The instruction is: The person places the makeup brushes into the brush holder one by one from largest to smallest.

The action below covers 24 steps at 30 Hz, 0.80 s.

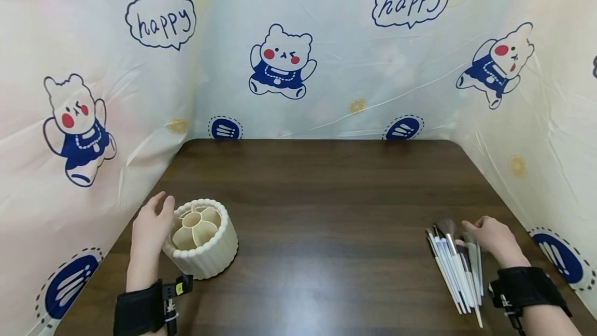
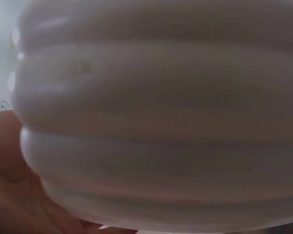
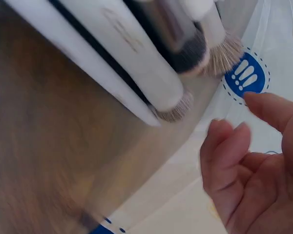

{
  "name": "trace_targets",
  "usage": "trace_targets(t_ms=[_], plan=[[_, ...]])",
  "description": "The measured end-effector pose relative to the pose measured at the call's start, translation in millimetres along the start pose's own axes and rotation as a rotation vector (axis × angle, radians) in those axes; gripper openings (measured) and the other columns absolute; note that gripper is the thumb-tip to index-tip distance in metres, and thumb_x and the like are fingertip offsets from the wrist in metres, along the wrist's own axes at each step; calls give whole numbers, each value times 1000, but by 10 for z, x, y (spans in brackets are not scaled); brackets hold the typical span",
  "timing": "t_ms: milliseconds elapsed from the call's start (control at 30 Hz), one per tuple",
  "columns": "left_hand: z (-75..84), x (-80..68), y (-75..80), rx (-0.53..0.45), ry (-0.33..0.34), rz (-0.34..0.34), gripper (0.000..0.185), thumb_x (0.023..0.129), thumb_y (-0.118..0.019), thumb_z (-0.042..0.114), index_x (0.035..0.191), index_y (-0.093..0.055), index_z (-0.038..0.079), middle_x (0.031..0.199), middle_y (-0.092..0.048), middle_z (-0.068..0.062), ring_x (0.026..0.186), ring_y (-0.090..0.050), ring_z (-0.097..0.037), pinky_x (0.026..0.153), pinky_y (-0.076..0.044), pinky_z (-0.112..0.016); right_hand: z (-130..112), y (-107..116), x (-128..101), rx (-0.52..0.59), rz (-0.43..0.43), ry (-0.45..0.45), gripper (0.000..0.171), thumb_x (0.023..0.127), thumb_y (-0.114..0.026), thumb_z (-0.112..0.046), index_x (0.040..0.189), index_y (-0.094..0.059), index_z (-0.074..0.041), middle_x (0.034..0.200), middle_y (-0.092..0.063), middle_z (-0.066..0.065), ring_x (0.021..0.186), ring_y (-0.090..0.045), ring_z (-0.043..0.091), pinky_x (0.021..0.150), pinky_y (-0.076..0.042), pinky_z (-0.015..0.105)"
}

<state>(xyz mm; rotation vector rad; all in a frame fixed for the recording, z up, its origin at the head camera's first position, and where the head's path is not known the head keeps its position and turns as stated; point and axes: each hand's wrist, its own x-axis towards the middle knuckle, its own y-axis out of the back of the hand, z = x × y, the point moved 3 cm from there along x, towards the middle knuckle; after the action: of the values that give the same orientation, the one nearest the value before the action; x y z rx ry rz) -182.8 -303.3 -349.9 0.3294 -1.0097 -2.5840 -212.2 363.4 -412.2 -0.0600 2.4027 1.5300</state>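
Note:
A cream ribbed brush holder (image 1: pixel 207 258) with a flower-shaped divider stands upright on the left of the table, its compartments holding nothing. Right against its left side is my left hand (image 1: pixel 151 227), fingers extended and thumb by the rim. The ribbed wall fills most of the left wrist view, with part of that hand (image 2: pixel 14 180) at the lower left. On the right lies a bundle of makeup brushes (image 1: pixel 459 268), bristles pointing away from me. My right hand (image 1: pixel 494 237) is just beside the bristle ends, loosely bent; the right wrist view shows nothing between its fingers (image 3: pixel 229 146).
The dark wooden table (image 1: pixel 317 222) spans the space between holder and brushes. A pale curtain (image 1: pixel 336 66) printed with bears and "happy" bubbles hangs round its back and sides. Black camera bands (image 1: pixel 139 309) are strapped to both wrists.

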Motion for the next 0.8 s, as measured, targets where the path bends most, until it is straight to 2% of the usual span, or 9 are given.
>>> trace_targets(t_ms=[133,233,367,567,700,800], plan=[[-128,17,-60,-167,33,-41,63,101,-23,44,152,-24,8,155,-25,-24,142,-25,-43,115,-22,-56,-66,-106,-20,49,-38,34,58,99,-41,-45,94,-54,12,69,-55,10,63,-53,19,56,-39,31],[-184,28,-120,-284,67,-60,62,101,-24,44,152,-22,10,158,-20,-20,143,-23,-40,118,-20,-53,-92,-201,-22,45,-77,48,54,97,-44,-48,82,-54,3,59,-46,0,55,-47,15,55,-35,28],[-241,31,-195,-382,105,-73,62,101,-25,45,153,-21,12,159,-18,-14,145,-21,-36,119,-17,-49,-88,-275,-24,15,-88,55,48,95,-50,-48,66,-48,-10,52,-37,-6,50,-41,11,53,-32,27],[-338,39,-242,-473,145,-59,62,101,-27,45,152,-24,10,160,-17,-10,148,-14,-29,121,-13,-45,-78,-330,-59,4,-76,42,46,94,-52,-41,56,-39,-18,53,-27,-7,52,-29,10,52,-25,27],[-408,54,-266,-484,179,-99,65,100,-27,48,152,-23,9,161,-13,-8,149,-7,-26,122,-10,-44,-86,-350,-60,-17,-68,32,47,93,-52,-42,56,-36,-19,56,-22,-7,54,-22,10,52,-20,27],[-445,62,-286,-535,220,-131,68,99,-29,50,152,-20,9,161,-11,-8,149,-8,-26,122,-11,-43,-98,-360,-54,-32,-57,23,48,93,-53,-43,55,-33,-21,55,-21,-7,54,-21,10,52,-18,27]])
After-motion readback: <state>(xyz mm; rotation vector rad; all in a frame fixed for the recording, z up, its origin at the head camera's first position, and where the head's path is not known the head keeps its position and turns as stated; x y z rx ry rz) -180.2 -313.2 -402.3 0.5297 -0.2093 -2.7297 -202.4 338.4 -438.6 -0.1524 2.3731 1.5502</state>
